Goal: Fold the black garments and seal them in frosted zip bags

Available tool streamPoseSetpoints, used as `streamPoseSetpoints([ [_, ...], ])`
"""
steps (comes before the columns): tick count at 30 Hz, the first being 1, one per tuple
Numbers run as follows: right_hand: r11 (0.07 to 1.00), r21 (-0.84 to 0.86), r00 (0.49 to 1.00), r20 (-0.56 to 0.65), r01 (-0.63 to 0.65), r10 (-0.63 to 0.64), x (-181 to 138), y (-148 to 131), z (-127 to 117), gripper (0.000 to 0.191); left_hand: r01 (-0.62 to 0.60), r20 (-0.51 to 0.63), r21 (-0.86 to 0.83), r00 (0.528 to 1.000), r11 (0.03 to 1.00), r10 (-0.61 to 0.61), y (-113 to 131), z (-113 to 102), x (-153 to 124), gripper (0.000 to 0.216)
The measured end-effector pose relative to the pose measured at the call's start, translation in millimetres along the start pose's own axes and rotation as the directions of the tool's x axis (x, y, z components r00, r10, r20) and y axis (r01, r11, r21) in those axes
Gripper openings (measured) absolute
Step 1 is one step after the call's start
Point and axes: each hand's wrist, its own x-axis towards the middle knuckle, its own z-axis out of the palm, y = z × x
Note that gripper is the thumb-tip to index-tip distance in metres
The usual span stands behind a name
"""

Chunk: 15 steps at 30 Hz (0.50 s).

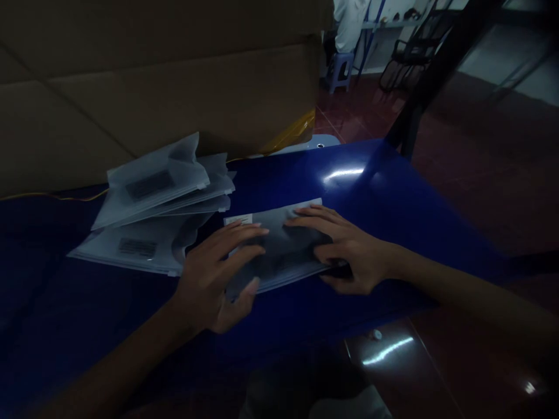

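Flat on the blue table lies a translucent plastic bag (283,256) with something dark inside and a small white label (240,219) at its upper left corner. My left hand (218,267) rests over the bag's left end, fingers spread and the thumb near its front edge. On the right end lies my right hand (345,244), index and middle fingers stretched across the top and the other fingers curled at the edge. To the left is a loose pile of frosted zip bags (152,186), several with dark printed panels; another zip bag (135,244) sits lowest, close to my left wrist.
A large cardboard box (174,99) stands behind the blue table (271,343), with yellow tape at its lower corner. A dark metal post (437,75) rises at the right. Further back a person (349,26) sits on a plastic stool (340,70) near a black chair (414,49).
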Motion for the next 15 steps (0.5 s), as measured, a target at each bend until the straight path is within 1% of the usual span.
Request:
streamPoseSetpoints([
  [2, 0.999, -0.047, 0.998, -0.063, -0.015, 0.012, 1, -1, 5, 0.016, 0.014, 0.112, 0.055, 0.993, 0.998, -0.020, 1, 5, -1, 0.050],
  [3, 0.995, -0.086, 0.994, -0.107, -0.043, 0.033, 1, -1, 8, 0.023, 0.023, 0.173, 0.079, 0.984, 0.997, -0.037, 0, 9, -2, 0.062],
  [5, 0.981, -0.165, 0.986, -0.148, -0.104, 0.080, 2, -2, 13, 0.045, 0.050, 0.265, 0.113, 0.961, 0.992, -0.078, 0, 15, -3, 0.081],
  [7, 0.970, -0.212, 0.990, -0.097, -0.119, 0.100, 3, -2, 17, 0.068, 0.073, 0.314, 0.121, 0.943, 0.990, -0.108, 0, 19, -3, 0.094],
  [8, 0.968, -0.224, 0.993, -0.061, -0.115, 0.103, 3, -2, 17, 0.075, 0.081, 0.326, 0.119, 0.938, 0.990, -0.116, 0, 21, -3, 0.096],
  [10, 0.965, -0.237, 0.993, -0.006, -0.114, 0.116, 3, -3, 18, 0.080, 0.091, 0.342, 0.112, 0.932, 0.990, -0.124, 0, 23, -3, 0.098],
  [15, 0.965, -0.226, 0.988, 0.044, -0.134, 0.148, 0, -2, 21, 0.079, 0.078, 0.352, 0.120, 0.929, 0.990, -0.116, -1, 24, -4, 0.096],
])
